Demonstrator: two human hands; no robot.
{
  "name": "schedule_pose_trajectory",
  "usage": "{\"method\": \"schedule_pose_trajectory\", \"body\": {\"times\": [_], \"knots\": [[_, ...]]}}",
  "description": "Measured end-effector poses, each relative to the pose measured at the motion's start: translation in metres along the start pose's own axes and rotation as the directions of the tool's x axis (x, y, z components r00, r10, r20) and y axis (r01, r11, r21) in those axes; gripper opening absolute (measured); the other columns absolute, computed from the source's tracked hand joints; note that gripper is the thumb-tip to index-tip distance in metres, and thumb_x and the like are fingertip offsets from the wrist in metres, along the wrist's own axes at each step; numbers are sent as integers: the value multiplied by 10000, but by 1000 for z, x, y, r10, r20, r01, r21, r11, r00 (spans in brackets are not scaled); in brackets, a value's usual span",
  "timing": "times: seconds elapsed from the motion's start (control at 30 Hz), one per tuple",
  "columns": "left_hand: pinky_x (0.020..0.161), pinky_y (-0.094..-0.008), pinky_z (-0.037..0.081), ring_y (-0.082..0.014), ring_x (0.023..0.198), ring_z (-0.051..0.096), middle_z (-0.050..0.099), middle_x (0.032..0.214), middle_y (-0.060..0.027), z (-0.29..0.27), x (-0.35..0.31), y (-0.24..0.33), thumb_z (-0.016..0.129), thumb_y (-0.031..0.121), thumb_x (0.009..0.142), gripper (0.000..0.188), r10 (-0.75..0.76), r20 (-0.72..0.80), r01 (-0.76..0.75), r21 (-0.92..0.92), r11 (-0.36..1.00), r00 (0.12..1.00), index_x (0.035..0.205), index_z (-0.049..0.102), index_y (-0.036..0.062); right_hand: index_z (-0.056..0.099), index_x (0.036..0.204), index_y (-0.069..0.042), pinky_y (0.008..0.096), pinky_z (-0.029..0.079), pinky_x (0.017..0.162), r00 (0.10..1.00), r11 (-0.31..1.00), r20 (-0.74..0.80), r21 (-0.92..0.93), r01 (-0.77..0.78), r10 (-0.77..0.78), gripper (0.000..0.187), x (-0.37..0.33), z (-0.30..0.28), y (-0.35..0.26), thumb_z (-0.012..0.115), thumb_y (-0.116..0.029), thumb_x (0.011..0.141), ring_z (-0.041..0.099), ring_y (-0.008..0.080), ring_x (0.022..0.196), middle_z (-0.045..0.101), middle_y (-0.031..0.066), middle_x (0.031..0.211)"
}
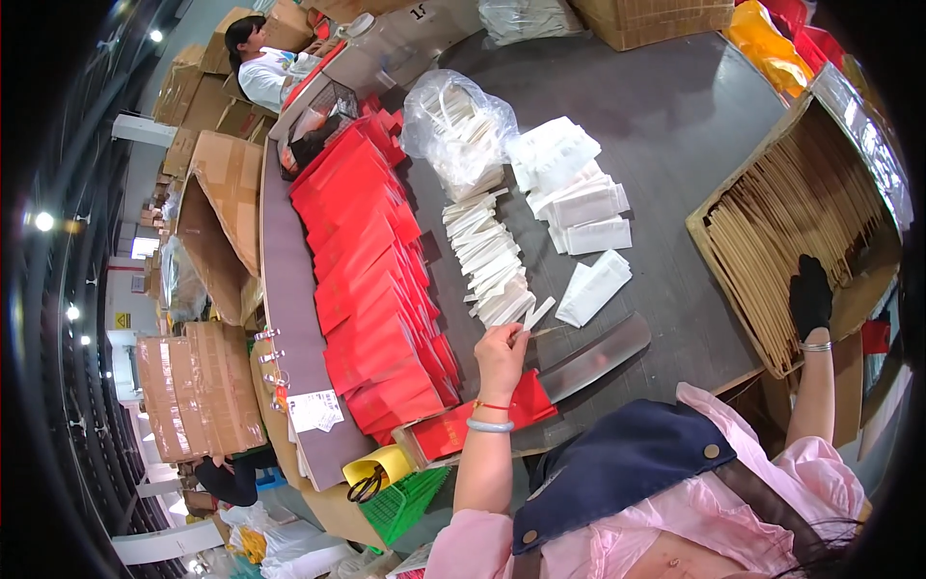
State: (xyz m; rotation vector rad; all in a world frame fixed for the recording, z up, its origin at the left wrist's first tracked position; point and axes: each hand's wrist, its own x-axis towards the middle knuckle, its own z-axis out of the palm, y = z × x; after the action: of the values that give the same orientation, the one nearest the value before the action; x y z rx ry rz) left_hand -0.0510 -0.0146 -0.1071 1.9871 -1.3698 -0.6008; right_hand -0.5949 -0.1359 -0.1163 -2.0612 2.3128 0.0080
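Observation:
My left hand (pixel 502 361) is closed in a pinch on a narrow white folded paper slip (pixel 540 313), at the near end of a long row of similar slips (pixel 487 253). My right hand (pixel 811 301), in a black glove, lies with fingers extended against brown flat cardboard pieces (pixel 772 241) standing packed in an open carton (pixel 709 253). Flat white paper packets (pixel 593 288) lie just beyond my left hand. Below it, a red packet (pixel 526 400) lies by a curved, shiny grey strip (pixel 603 359). A long overlapping row of red packets (pixel 371 289) runs to the left.
A clear plastic bag (pixel 458 121) of slips lies at the table's far side, beside more white packets (pixel 579 198). Scissors (pixel 365 484) sit in a yellow holder (pixel 391 463) at the near-left edge. Cartons (pixel 198 391) stand left of the table. Another person (pixel 265 72) is at the far left.

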Motion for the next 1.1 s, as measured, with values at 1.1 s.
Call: {"method": "schedule_pose_trajectory", "body": {"times": [1.1], "knots": [[760, -413, 467, -323, 885, 572, 575, 968, -120, 66, 11, 60, 792, 141, 708, 313, 142, 54, -147, 97, 984, 988, 955, 616, 60, 534, 1065, -70, 269, 454, 754, 970, 235, -204, 944, 230, -130, 97, -77, -16, -189, 503, -134, 999, 535, 111, 822, 609, 39, 956]]}}
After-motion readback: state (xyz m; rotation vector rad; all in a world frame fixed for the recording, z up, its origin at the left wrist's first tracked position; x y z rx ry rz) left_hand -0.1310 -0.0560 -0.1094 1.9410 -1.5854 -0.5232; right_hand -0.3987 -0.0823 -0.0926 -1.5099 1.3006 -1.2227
